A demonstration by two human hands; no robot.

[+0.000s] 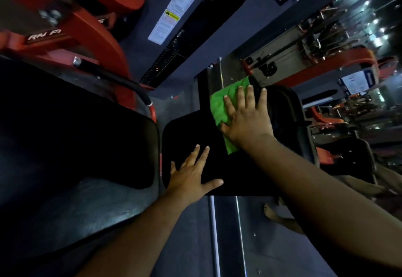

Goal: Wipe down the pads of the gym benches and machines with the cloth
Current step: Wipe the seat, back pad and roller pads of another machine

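Left hand (191,174) splayed flat on black pad (185,128); right hand (245,118) presses green cloth (221,104), fingers spread.

White letters "RN F" stood on the red frame (46,35) (the rest cut off by glare). A white label (174,15) with a yellow warning patch sat on the dark panel (195,44); its print was too small to read.

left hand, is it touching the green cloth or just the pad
Apart. The head view shows the left hand flat on the black pad, with bare pad between it and the green cloth under the right hand.
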